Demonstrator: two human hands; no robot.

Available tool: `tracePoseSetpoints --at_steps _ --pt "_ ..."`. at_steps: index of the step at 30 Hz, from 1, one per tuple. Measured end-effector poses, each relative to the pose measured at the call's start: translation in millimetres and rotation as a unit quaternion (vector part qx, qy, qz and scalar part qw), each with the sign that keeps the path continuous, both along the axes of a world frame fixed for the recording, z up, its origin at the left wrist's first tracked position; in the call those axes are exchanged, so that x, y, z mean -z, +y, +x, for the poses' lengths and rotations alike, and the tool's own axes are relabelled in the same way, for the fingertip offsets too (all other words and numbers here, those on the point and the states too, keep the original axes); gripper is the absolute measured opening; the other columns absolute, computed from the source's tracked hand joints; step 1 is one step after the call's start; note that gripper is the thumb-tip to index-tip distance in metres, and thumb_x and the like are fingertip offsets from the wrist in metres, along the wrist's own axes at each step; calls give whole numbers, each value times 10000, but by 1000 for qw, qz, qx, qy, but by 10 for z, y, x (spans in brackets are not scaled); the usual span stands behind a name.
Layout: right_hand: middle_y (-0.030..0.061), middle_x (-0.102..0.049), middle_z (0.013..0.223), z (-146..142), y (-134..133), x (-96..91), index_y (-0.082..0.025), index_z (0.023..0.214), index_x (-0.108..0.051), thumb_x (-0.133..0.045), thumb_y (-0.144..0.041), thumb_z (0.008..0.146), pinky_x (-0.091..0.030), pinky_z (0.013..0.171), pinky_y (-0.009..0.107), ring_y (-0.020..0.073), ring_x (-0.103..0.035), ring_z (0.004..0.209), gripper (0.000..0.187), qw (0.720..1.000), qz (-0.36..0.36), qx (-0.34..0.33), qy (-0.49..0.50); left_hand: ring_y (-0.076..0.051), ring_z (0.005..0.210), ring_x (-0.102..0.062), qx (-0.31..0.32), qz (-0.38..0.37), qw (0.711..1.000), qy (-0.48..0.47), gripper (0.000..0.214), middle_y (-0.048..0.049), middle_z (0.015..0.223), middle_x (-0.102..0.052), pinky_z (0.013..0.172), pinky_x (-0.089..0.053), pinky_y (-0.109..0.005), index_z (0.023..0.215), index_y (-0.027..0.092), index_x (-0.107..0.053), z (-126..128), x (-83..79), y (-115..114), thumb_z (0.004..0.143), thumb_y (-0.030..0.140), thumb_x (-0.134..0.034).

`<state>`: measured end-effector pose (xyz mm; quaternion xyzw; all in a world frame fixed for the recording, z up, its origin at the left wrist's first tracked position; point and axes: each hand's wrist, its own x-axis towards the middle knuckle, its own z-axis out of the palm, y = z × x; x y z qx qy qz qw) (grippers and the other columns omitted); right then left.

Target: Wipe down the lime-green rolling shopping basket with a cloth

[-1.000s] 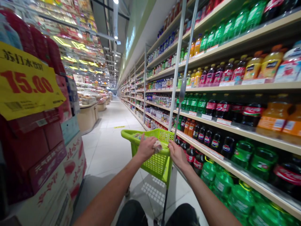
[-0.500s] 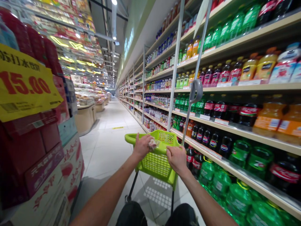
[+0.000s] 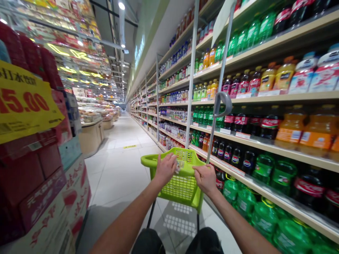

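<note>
A lime-green shopping cart (image 3: 173,187) with a perforated basket stands in front of me. My left hand (image 3: 166,169) lies over its near handle rail, fingers curled beside a small, pale crumpled tissue (image 3: 180,164) pressed against the rail. The tissue is blurred, and the fingers partly hide it. My right hand (image 3: 205,177) is closed round the right end of the same handle. Just beyond it a grey metal pole (image 3: 217,83) with a looped grey handle rises from the cart's right side.
Drink shelves (image 3: 265,95) run along the right, full of bottles, with large green bottles (image 3: 265,215) at floor level. Stacked cartons (image 3: 34,183) with a yellow price sign (image 3: 26,102) stand close on the left. A tiled aisle (image 3: 116,151) leads ahead past food counters (image 3: 91,137).
My left hand and the tissue have slid slightly right along the handle. The surroundings have shifted left in view, and the cart sits slightly lower and further right.
</note>
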<state>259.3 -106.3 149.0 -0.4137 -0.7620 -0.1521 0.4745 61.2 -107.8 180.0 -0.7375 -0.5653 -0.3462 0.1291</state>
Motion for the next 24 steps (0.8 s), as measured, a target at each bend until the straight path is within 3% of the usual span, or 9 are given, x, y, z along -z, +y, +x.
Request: tracePoseSetpoints --at_steps 4,8,10,12,15,18,20,24 --pt "11 -682 761 -17 -1 -16 -196 790 -657 -421 -213 783 -255 832 312 131 -573 718 237 1000 -21 4 3 -221 1132 -464 -70 17 997 -27 328 -90 1155 -576 998 -229 -533 1111 193 -504 -232 44 86 858 255 -304" --pt "19 -688 796 -69 -3 -38 -197 820 -656 -410 -204 786 -263 836 307 136 -576 744 249 999 -46 -1 -9 -198 1105 -484 34 36 999 10 352 -102 1168 -563 984 -315 -413 1142 149 -472 156 79 76 822 276 -397" --pt "20 -689 805 -68 -1 -39 -199 834 -654 -404 -200 786 -265 842 309 136 -577 743 255 999 -46 -5 -16 -193 1123 -471 90 36 995 35 368 -89 1182 -557 998 -295 -421 1152 171 -461 328 81 56 811 303 -431" --pt "22 -689 799 -44 2 -35 -197 835 -653 -400 -198 786 -268 847 311 135 -580 742 258 999 -38 -13 -16 -194 1129 -469 103 30 993 40 340 -70 1189 -557 1027 -223 -478 1141 204 -467 307 72 50 823 313 -417" --pt "24 -686 788 -2 6 -25 -190 826 -653 -400 -204 790 -262 866 320 133 -586 740 256 999 -31 -23 -13 -203 1122 -478 37 18 999 -10 306 -63 1185 -562 1029 -161 -542 1117 217 -481 -13 54 75 847 298 -361" --pt "18 -683 772 -12 7 -21 -188 820 -655 -404 -201 789 -253 872 328 130 -585 728 253 999 -32 -33 -9 -214 1100 -493 -42 13 997 -61 311 -82 1165 -569 1014 -200 -543 1110 190 -484 -209 33 92 843 284 -355" --pt "15 -681 773 -53 8 -25 -188 821 -655 -409 -194 785 -249 870 327 129 -582 728 249 999 -32 -38 -9 -209 1103 -490 -23 10 999 -40 310 -84 1165 -569 1016 -224 -517 1110 184 -484 -86 27 70 836 276 -370" --pt "12 -677 785 -139 22 -32 -192 810 -650 -408 -193 783 -241 869 321 132 -565 734 243 998 -44 -26 -27 -192 1135 -465 90 25 994 55 313 -77 1187 -557 1033 -217 -480 1120 199 -476 376 37 -9 827 291 -413"
